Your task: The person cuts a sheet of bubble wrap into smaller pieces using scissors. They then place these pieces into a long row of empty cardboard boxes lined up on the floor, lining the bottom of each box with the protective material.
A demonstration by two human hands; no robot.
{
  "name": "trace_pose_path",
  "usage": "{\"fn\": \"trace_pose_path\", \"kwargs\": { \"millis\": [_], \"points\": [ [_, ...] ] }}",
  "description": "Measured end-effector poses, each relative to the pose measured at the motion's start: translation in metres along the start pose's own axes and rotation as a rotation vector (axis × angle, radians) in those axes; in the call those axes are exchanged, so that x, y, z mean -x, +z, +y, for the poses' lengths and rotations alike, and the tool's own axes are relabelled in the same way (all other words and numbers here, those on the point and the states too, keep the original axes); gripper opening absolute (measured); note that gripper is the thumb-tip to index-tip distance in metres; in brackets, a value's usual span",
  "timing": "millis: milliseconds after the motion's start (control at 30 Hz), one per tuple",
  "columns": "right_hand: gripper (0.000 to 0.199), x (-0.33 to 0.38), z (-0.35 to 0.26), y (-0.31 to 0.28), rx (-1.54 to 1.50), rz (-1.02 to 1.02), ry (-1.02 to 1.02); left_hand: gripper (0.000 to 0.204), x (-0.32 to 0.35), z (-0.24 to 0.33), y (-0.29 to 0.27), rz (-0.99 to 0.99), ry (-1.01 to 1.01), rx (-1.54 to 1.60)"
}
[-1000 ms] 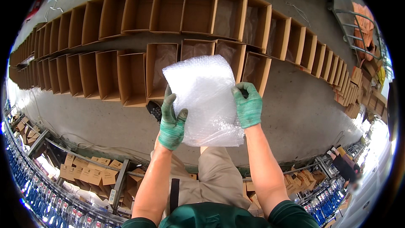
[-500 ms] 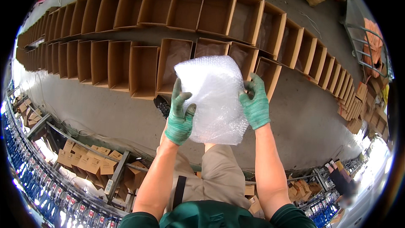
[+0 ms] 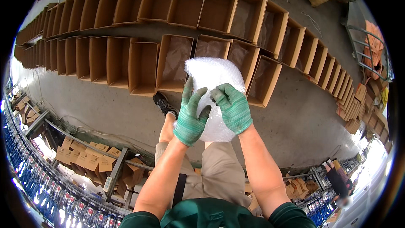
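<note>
Fingers of the green-gloved left hand (image 3: 190, 118) and right hand (image 3: 234, 107) clutch a crumpled white bubble-wrap sheet (image 3: 215, 78), open brown cardboard boxes (image 3: 175, 63) at twelve o'clock.

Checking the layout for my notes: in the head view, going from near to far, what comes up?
Green shirt → left hand and right hand gripping the bubble wrap → near row of open cardboard boxes → far row.
</note>
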State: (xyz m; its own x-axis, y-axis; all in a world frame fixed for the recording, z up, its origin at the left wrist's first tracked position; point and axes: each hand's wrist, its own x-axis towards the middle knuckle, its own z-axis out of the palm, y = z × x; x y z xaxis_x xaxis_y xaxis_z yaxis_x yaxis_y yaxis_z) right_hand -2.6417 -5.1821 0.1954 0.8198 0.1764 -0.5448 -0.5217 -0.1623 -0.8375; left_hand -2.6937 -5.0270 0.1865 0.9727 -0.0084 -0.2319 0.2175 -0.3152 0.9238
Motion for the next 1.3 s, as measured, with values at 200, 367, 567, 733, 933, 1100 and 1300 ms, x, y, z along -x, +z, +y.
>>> {"fn": "trace_pose_path", "kwargs": {
  "millis": [200,367,567,733,933,1100,1300],
  "points": [
    [0.021,-0.004,-0.006,-0.01,-0.042,-0.097,0.049,0.047,0.006,-0.006,0.002,0.009,-0.277,0.309],
    [0.02,-0.003,0.006,-0.004,0.059,-0.086,-0.051,0.033,0.008,0.001,0.018,0.127,-0.505,0.723],
    [0.024,0.011,0.014,-0.003,-0.093,0.015,0.003,0.021,0.004,-0.022,0.027,0.234,-0.573,0.731],
    [0.03,0.017,0.015,0.014,-0.512,0.322,-0.114,0.013,0.004,-0.052,0.029,0.316,-0.621,0.925],
    [0.043,0.011,0.015,0.03,0.45,0.311,-0.204,0.031,0.008,-0.04,0.039,0.153,-0.278,0.282],
    [0.033,0.014,0.01,0.009,0.481,0.149,0.049,0.043,0.009,-0.046,0.028,0.125,-0.234,0.224],
    [0.014,0.029,0.011,-0.025,0.623,0.199,-0.098,0.047,0.006,-0.075,0.011,0.117,-0.415,0.769]
  ]
}}
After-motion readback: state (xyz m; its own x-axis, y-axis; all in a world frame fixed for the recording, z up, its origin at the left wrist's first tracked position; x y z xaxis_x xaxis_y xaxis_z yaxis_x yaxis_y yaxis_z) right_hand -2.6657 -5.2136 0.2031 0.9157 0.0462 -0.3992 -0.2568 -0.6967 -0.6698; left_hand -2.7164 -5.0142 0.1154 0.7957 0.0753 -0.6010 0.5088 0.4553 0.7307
